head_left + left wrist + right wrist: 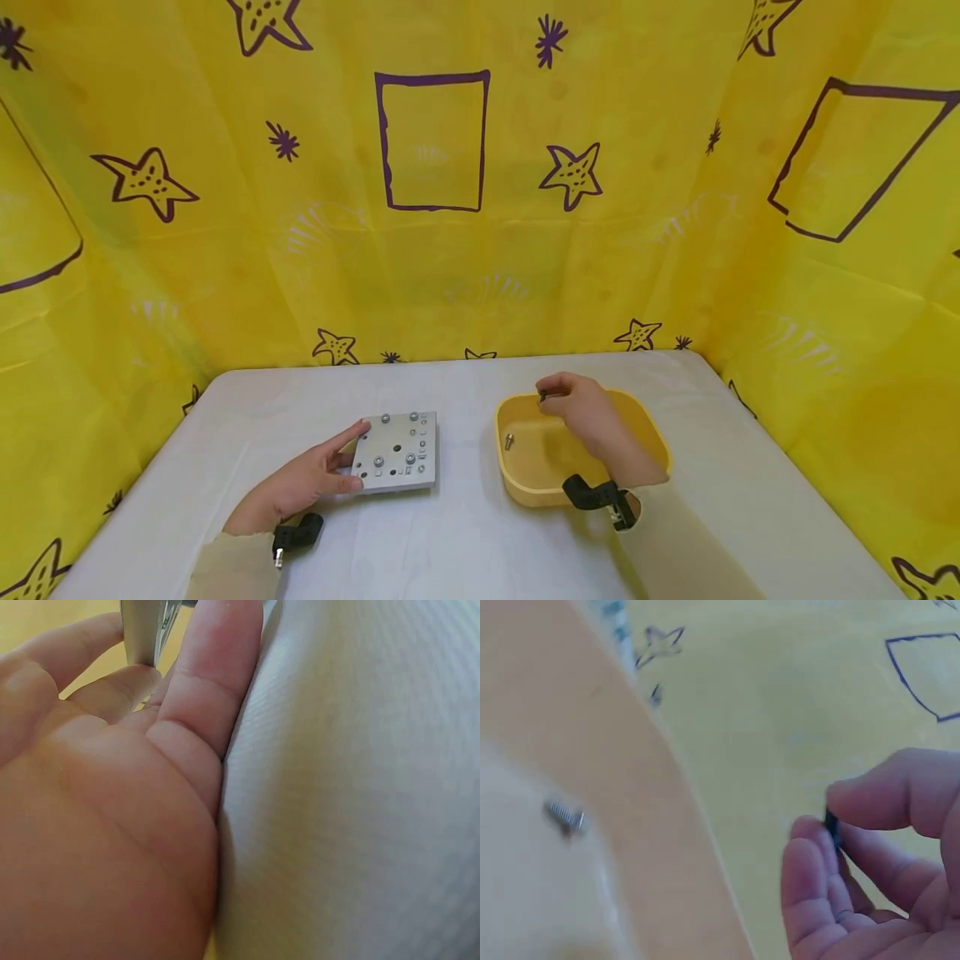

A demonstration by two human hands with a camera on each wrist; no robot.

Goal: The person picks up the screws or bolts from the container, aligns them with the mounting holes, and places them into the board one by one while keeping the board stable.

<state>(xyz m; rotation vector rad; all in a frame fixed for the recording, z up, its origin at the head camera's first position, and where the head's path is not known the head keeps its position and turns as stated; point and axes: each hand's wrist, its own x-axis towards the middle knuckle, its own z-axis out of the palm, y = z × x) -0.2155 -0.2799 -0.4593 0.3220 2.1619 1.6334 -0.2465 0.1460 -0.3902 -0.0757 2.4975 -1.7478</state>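
My left hand (pixel 311 477) holds a flat metal plate (pixel 384 438) by its left edge, thumb at the near corner and a finger at the far one. The plate carries several bolts and holes on its top face. In the left wrist view only a sliver of the plate (pixel 142 630) shows between the fingers. Over the far rim of a yellow bin (pixel 536 493), my right hand (pixel 588 417) pinches a small dark piece (pixel 831 823) between thumb and fingers; its exact kind is hidden. Inside the bin, a silver screw (pixel 509 442) lies near the left wall.
A white-covered table (pixel 450 542) bears the plate on the left and the bin on the right. Yellow curtains (pixel 450 275) with purple drawings enclose the back and both sides. Black camera mounts (pixel 298 532) sit at the wrists.
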